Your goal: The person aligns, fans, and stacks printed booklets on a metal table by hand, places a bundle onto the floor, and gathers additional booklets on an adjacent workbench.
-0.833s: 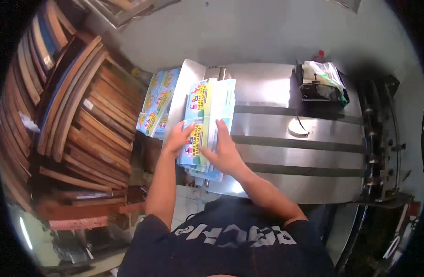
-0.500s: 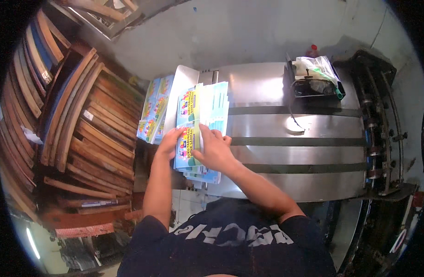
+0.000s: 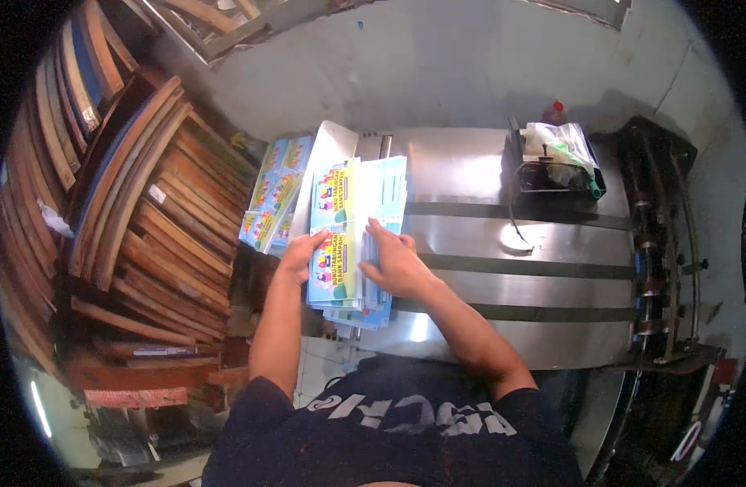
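Observation:
A stack of printed sheets [image 3: 334, 203], blue with yellow panels and small cartoon figures, lies at the left end of a metal table. My left hand [image 3: 300, 258] grips its left edge, the fingertips resting on the printed top. My right hand [image 3: 399, 266] lies over the right side of the stack, fingers stretched and thumb apart, by the edge of the top printed sheet. White and pale blue sheets [image 3: 395, 191] stick out unevenly beneath and to the right. The undersides of both hands are hidden.
Beyond the stack's left side stands a pale curved panel [image 3: 330, 144], with more printed sheets [image 3: 277, 191] left of it. Wooden frames [image 3: 174, 235] fill racks at the left. The metal table [image 3: 462, 231] has dark bands; a black tray [image 3: 558, 178] and roller machinery [image 3: 653, 268] occupy its right.
My right hand has shifted slightly right, off the top sheet's printed edge, and its thumb has come away from it. My left hand keeps its place at the left edge. The view has shifted slightly.

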Demonstrator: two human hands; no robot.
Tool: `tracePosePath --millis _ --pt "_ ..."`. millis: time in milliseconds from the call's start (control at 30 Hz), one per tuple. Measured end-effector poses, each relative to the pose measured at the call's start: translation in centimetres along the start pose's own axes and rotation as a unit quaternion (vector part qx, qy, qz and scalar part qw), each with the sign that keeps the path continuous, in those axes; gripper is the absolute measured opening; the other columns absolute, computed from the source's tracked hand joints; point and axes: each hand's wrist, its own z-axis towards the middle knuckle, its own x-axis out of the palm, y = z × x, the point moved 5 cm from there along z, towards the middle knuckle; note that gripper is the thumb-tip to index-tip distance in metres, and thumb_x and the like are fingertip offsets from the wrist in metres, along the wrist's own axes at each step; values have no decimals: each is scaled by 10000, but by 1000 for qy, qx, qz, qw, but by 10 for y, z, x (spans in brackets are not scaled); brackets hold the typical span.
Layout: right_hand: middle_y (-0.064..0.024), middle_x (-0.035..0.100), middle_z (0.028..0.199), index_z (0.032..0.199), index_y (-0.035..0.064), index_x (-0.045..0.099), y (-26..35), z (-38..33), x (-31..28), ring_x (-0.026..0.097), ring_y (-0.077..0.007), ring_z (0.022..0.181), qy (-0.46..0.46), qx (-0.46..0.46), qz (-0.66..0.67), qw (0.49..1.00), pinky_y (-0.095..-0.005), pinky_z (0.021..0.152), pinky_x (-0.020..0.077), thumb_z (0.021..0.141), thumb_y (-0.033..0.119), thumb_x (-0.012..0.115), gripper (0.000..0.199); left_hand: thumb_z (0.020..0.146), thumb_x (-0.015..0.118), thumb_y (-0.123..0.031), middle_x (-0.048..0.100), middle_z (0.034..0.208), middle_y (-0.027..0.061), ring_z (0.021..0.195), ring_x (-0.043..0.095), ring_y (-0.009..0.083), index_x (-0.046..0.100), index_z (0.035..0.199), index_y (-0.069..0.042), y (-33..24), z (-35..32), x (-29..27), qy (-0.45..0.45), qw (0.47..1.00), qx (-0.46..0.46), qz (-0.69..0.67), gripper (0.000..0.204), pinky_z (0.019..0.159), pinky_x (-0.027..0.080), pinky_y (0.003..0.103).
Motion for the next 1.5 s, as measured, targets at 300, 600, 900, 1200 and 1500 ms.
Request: tracePosePath --millis 300,600,900,1200,1500 --pt "-200 435 1448 1263 34 595 -15 2 2 484 -332 1283 -21 -36 -94 995 -460 1044 374 897 139 596 381 980 585 -193 685 1099 180 932 709 244 543 1211 83 6 1 -4 -5 999 20 -30 362 801 600 373" --pt "-172 489 1379 1203 93 659 -13 3 3 480 -304 1264 -40 -60 -160 985 -464 1024 371 900 217 634 328 951 639 -157 693 1057 164 861 716 212 551 1172 66 -5 -14 -2 -72 991 89 66 326 728 608 355" --pt "-160 500 1369 1194 96 656 -29 4 10 473 -315 1276 -68 -66 -131 987 -478 1025 370 890 234 646 334 904 701 -134 712 980 138 800 706 185 598 1117 69 -18 -32 -11 -183 939 186 222 311 700 581 331" --pt "-194 473 1394 1272 94 588 -8 -3 -2 488 -334 1262 -24 -91 -222 971 -487 1030 382 863 175 669 425 845 743 -100 702 1054 125 926 669 167 602 1173 60 -61 -85 -6 -200 907 259 266 392 840 521 320" --pt "-177 226 1589 1562 106 156 -29 -157 -202 284 -320 1442 -208 -31 172 962 -541 1145 271 622 447 888 1239 770 738 -58 680 981 100 935 671 244 651 1122 -41 -67 -192 210 62 745 359 559 363 811 523 344"
